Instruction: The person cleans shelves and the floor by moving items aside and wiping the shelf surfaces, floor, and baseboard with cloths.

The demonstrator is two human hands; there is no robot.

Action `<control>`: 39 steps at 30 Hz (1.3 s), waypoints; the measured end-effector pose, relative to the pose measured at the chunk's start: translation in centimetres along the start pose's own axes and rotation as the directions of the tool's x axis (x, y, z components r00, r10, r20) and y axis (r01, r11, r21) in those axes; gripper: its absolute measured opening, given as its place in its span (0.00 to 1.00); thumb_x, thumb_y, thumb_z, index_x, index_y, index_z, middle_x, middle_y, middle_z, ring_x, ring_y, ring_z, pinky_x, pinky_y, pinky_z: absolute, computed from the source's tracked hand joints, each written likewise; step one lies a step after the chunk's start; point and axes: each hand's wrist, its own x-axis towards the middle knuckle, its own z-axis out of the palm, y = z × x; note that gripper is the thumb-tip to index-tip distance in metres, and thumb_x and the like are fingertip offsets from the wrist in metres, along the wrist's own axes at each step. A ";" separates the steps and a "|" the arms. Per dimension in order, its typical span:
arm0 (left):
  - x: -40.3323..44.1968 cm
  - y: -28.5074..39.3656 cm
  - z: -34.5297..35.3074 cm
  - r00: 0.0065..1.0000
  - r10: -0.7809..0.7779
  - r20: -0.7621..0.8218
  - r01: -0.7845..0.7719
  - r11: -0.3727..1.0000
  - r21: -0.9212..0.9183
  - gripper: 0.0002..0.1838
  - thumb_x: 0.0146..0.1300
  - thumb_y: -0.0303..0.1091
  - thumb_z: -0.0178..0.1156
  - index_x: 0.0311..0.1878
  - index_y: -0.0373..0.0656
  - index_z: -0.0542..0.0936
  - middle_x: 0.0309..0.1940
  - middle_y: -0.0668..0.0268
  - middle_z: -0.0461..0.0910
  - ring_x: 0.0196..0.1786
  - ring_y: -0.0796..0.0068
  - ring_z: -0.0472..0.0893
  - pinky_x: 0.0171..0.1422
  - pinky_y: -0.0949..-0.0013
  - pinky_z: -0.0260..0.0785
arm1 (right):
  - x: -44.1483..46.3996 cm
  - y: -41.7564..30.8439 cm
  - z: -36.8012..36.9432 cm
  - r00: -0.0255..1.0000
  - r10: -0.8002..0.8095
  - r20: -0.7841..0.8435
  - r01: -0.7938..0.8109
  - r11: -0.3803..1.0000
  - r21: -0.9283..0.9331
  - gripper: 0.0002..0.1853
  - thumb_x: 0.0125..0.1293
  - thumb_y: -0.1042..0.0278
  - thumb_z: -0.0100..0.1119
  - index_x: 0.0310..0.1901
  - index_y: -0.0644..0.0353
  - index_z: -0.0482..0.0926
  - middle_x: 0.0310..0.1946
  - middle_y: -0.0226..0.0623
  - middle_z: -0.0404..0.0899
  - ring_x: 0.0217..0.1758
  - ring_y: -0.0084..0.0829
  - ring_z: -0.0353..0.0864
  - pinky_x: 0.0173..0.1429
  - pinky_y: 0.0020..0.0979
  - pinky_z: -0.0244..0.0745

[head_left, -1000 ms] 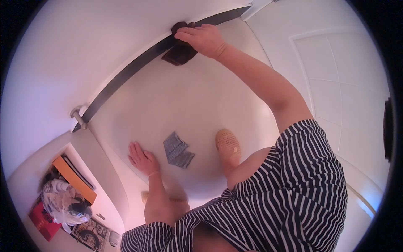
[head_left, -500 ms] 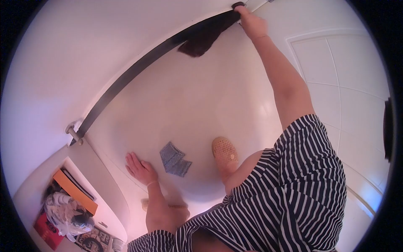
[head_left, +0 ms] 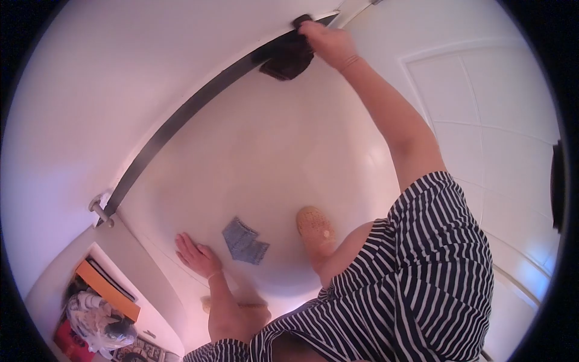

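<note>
A dark brown cloth (head_left: 288, 65) is bunched under my right hand (head_left: 330, 43), whose fingers grip it against the dark strip (head_left: 175, 123) at the foot of the white wall. Part of the cloth hangs onto the pale floor (head_left: 259, 145). Lower left, my left hand (head_left: 198, 256) lies flat on the floor with its fingers spread. Just right of that hand is a folded blue-grey cloth (head_left: 245, 241), not touched by it.
A tan woven slipper (head_left: 315, 228) is on my foot. At the left are a metal door stop (head_left: 101, 209) and a cabinet shelf with an orange box (head_left: 107, 291) and a plastic bag (head_left: 99, 323). A white panelled door (head_left: 446, 90) stands at the right.
My right hand moved along the strip to the right with the brown cloth, then part way back left. My left hand stays flat on the floor, and the view has shifted slightly.
</note>
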 end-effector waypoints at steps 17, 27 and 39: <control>-0.5 -1.9 0.1 1.000 0.004 0.001 -0.004 1.000 -0.026 0.30 0.63 0.33 0.49 0.72 0.47 0.68 0.73 0.61 0.66 0.77 0.62 0.61 0.81 0.46 0.42 | -0.2 -5.7 1.1 0.942 0.300 -0.148 -0.308 0.951 -0.035 0.10 0.69 0.60 0.54 0.49 0.39 0.78 0.41 0.28 0.86 0.38 0.42 0.85 0.37 0.41 0.78; -0.2 -0.5 -0.8 1.000 -0.021 -0.002 0.021 0.997 -0.080 0.29 0.64 0.34 0.51 0.70 0.50 0.71 0.73 0.67 0.67 0.76 0.65 0.63 0.81 0.47 0.44 | 3.6 -23.2 0.1 0.956 -0.175 -0.235 0.235 0.937 0.259 0.10 0.61 0.68 0.60 0.45 0.46 0.78 0.45 0.26 0.85 0.28 0.37 0.84 0.30 0.35 0.79; 0.0 0.0 -1.2 0.999 -0.038 0.019 0.041 0.990 -0.135 0.29 0.64 0.35 0.50 0.71 0.50 0.70 0.73 0.67 0.67 0.77 0.66 0.62 0.81 0.47 0.43 | 6.8 -40.5 -2.6 0.849 -0.500 -0.171 0.492 0.629 0.602 0.11 0.58 0.69 0.60 0.44 0.49 0.77 0.42 0.31 0.80 0.31 0.38 0.83 0.34 0.36 0.80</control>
